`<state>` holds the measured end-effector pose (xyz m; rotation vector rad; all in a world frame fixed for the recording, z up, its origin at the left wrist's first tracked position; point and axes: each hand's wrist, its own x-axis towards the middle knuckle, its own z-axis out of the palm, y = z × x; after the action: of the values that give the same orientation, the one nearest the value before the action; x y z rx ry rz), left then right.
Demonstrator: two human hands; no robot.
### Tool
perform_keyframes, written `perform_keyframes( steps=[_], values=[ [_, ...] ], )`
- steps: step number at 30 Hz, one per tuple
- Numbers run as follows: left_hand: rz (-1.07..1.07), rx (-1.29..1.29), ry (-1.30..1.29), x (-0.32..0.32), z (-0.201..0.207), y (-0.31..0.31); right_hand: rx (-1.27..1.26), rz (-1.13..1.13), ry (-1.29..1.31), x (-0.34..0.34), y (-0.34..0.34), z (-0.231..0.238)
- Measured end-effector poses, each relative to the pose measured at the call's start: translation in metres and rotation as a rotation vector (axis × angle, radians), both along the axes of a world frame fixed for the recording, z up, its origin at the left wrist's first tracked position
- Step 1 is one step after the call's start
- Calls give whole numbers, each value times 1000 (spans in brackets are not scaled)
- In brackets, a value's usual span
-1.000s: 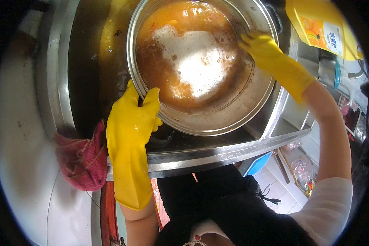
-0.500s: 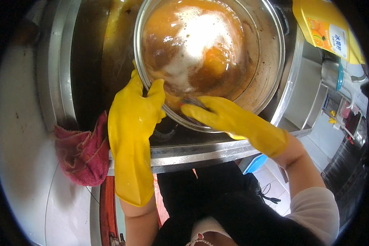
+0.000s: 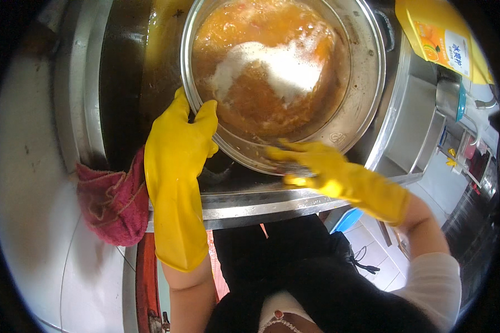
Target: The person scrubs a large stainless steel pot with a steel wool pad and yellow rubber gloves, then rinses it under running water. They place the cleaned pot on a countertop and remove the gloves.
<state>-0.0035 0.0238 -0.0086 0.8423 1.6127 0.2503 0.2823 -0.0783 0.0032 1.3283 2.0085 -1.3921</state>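
Note:
A large round steel pot (image 3: 366,111) sits in the sink and holds orange-brown liquid (image 3: 261,114) with white foam on it. My left hand (image 3: 178,150), in a long yellow rubber glove, grips the pot's near left rim between thumb and fingers. In a matching glove, my right hand (image 3: 333,172) is closed at the near right rim and blurred by motion. A dark grey steel wool scrubber (image 3: 290,167) shows under its fingers, against the pot wall near the rim. The palm side of that hand is hidden.
A dark red cloth (image 3: 116,202) hangs over the sink's metal edge (image 3: 250,208) to the left of my left forearm. At the upper right stands a yellow plastic jug (image 3: 439,33) with a fruit label. Beyond it is a steel pot with a blue rim (image 3: 451,100).
My right hand has slid right along the near rim with the scrubber. The liquid has swirled and its foam patch has changed shape. My left hand stays on the rim.

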Motion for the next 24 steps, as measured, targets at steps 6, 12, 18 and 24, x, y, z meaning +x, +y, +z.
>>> perform_keyframes(
  steps=[6, 12, 18, 24],
  values=[
    [13, 1, -60, -1, -3, -2, 305, 469, -618, 125, 76, -25],
    [-63, -20, 33, 2, 0, 0, -120, 389, -760, 41, 80, -123],
    [-50, -14, 7, 0, 2, 2, -342, -541, 194, -50, 47, -82],
    [-66, -17, 39, -3, 3, -1, -556, -598, 112, -54, 59, 32]
  ],
)
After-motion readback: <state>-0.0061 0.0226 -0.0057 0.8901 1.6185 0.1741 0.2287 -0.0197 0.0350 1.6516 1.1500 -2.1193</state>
